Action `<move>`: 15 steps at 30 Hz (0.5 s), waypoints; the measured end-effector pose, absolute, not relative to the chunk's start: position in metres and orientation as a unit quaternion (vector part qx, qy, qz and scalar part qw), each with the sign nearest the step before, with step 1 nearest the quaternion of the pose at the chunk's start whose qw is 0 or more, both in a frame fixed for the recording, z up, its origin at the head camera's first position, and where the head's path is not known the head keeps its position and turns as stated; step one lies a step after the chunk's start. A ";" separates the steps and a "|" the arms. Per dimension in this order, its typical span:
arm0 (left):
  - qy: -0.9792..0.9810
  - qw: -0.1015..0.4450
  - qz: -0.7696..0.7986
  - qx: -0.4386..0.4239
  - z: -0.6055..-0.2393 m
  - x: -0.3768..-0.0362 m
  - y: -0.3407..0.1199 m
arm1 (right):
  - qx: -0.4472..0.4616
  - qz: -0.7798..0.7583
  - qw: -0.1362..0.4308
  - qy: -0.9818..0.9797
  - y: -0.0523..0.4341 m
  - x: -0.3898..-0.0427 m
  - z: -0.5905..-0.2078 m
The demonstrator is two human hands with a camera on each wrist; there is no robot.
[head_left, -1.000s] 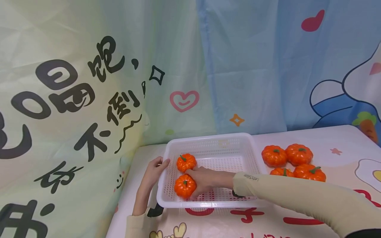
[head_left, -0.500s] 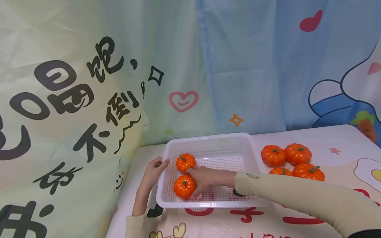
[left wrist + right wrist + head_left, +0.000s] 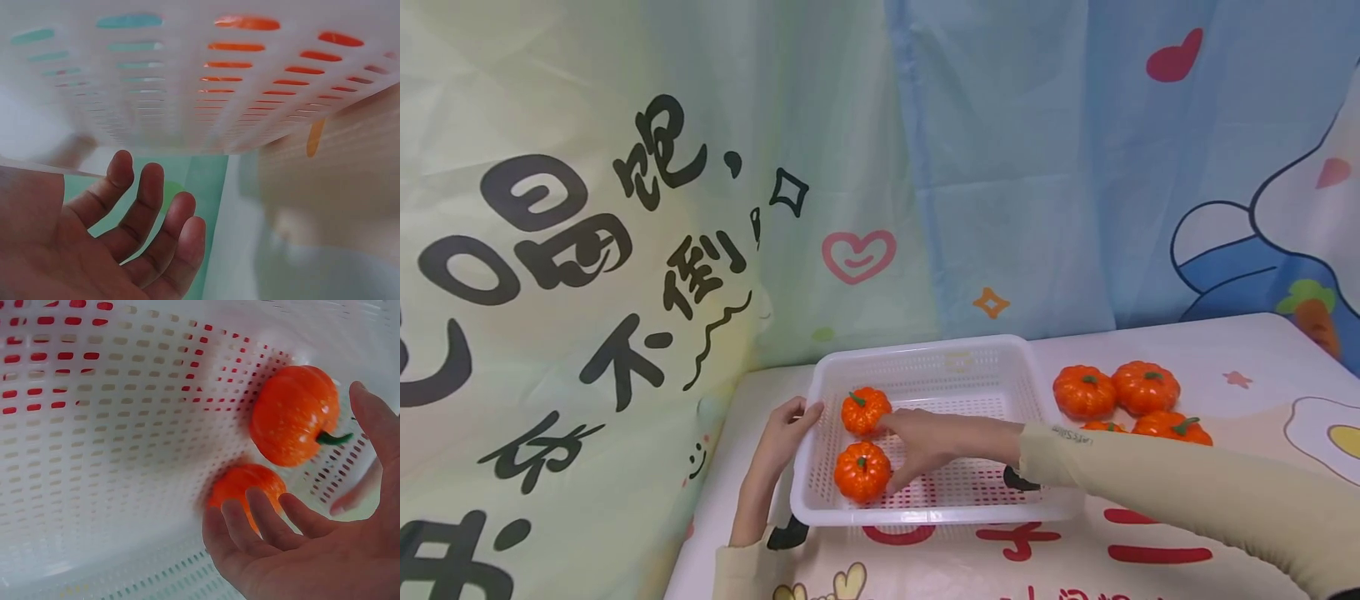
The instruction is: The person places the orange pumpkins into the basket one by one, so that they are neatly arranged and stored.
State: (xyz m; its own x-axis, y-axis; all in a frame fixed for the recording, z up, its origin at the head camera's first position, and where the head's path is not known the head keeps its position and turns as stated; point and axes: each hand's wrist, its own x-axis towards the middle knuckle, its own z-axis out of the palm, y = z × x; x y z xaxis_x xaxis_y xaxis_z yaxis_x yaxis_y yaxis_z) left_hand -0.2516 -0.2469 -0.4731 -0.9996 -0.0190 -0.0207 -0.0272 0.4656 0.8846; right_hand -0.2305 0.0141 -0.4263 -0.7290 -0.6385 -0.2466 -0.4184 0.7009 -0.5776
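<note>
The pumpkins [image 3: 862,472] look glossy, the basket [image 3: 925,516] smooth plastic.

The right arm [image 3: 1150,479] stretches leftward, the right fingers [image 3: 270,520] parted, while the left fingers [image 3: 145,201] curve loosely.

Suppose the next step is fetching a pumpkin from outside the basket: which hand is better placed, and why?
Probably the right hand: it looks empty, and its sleeve crosses in front of the outside pumpkins. The left hand is at the left rim of the basket, farther from them.

Basket [image 3: 925,517], four pumpkins [image 3: 1146,388] on table [image 3: 1247,346]
</note>
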 end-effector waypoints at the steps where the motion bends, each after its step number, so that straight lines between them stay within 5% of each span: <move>1: 0.856 0.004 0.517 -0.013 -0.473 -0.251 -0.247 | -0.295 -0.256 0.222 0.893 0.016 -0.230 -0.423; 15: 0.854 0.006 0.520 -0.020 -0.473 -0.251 -0.246 | -0.258 -0.288 0.233 0.893 0.052 -0.223 -0.401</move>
State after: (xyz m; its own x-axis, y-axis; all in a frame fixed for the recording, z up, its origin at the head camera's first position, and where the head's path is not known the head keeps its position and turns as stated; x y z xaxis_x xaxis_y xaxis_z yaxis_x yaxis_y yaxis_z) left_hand -0.2508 -0.2456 -0.4727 -0.9992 -0.0266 -0.0314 -0.0401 0.4585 0.8878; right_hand -0.2227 0.0517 -0.4005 -0.7590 -0.5937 -0.2672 -0.3259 0.7017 -0.6336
